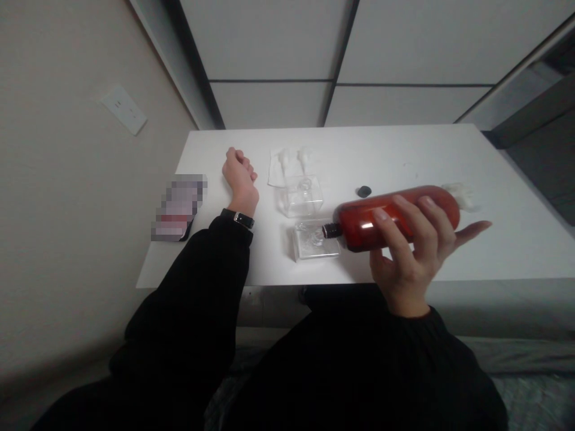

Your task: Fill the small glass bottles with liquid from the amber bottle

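Right hand grasping a translucent red-brown cylindrical bottle nearly horizontally, its black threaded neck over a clear rectangular plastic box; beyond, a second clear plastic box; left hand loosely clenched, contact with white surface unclear.

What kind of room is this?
It looks like a room in somebody's home, maybe a bedroom, but I can't be sure. The clues are a plain white table, big pale panels that look like wardrobe doors, and a socket on the wall.
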`<state>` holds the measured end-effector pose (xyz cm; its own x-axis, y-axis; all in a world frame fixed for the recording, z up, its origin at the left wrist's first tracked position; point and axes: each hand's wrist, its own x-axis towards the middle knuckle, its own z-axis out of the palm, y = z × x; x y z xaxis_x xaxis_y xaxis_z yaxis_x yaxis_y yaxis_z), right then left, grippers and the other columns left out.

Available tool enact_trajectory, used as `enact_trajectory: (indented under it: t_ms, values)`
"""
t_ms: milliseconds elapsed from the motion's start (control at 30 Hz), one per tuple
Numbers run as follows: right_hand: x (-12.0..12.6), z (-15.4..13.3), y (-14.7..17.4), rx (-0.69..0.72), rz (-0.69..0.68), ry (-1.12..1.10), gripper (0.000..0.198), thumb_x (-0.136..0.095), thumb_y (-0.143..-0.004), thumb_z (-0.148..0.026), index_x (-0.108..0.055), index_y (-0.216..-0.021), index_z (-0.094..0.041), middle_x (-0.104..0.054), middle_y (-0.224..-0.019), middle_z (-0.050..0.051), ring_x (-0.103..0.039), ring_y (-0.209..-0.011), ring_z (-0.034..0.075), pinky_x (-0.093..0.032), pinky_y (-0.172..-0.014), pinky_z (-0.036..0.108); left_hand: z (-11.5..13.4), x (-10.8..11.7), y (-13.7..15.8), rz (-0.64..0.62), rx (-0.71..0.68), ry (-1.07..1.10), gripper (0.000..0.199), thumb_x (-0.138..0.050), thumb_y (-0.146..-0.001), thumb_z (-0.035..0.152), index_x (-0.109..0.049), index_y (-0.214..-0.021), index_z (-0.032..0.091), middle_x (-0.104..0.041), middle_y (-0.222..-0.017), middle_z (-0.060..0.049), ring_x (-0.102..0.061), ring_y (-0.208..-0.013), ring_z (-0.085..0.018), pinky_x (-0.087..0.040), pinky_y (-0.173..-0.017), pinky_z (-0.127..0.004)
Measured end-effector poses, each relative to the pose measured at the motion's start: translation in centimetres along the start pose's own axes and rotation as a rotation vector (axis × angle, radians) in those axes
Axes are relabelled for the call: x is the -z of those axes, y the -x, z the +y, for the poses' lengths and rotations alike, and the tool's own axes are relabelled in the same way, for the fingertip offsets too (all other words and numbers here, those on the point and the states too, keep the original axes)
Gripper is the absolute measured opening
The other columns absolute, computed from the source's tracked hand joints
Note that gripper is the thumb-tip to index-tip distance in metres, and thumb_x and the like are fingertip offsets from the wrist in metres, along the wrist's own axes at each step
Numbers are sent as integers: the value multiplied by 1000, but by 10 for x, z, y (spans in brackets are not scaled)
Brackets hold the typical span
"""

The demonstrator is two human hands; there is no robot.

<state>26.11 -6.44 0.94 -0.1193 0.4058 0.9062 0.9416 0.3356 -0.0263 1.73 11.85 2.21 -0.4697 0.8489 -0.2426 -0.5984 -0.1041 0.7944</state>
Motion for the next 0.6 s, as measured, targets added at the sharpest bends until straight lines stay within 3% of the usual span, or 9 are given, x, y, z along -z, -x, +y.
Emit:
enact_trajectory:
  t_ms: [600]
  values:
    - [-3,1,0,17,40,32,55,-65,-89,-6,-71,-135,-37,-76,-130,3,-70,-127,34,-23,-121,83,-1,1,-1,-18,9,35,36,-52,-104,23,-39,-70,22,-27,-50,10,-22,-37,-5,-18,-38,-22]
